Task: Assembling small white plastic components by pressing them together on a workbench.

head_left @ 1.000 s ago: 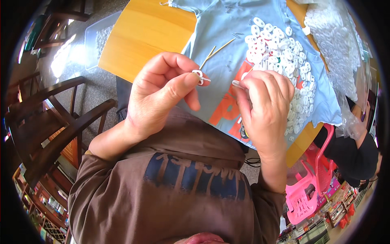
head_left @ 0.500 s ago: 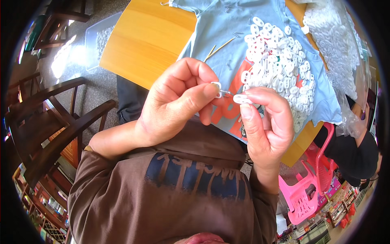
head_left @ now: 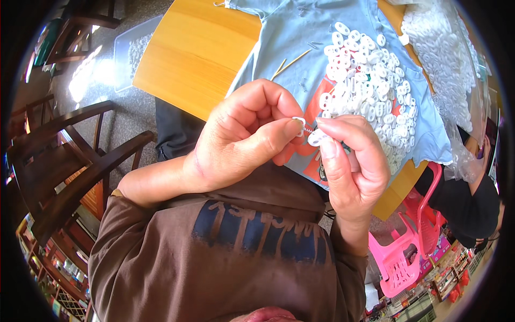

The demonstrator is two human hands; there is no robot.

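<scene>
Between its thumb and index finger, my left hand [head_left: 244, 137] pinches a small white plastic piece [head_left: 300, 122]. A small metal coil spring [head_left: 309, 130] reaches from that piece toward the other hand. My right hand [head_left: 357, 169] pinches a white oval piece with holes [head_left: 317, 138], close to the spring's other end. Whether the spring touches this second piece, I cannot tell. Just beyond my right hand, a heap of similar white oval pieces with holes [head_left: 375, 80] lies on a light blue T-shirt [head_left: 284, 40] spread over the table.
Thin wooden sticks [head_left: 292, 64] and loose springs [head_left: 315, 45] lie on the shirt. The yellow wooden table [head_left: 198, 51] extends left. A clear bag of white pieces [head_left: 437, 59] is at the right, beside another person's arm [head_left: 475, 166]. A pink plastic chair [head_left: 399, 263] and dark wooden chairs [head_left: 80, 166] stand nearby.
My left hand has moved slightly right, bringing its piece and the spring closer to my right hand. The oval piece in my right hand has tilted and sits slightly lower.
</scene>
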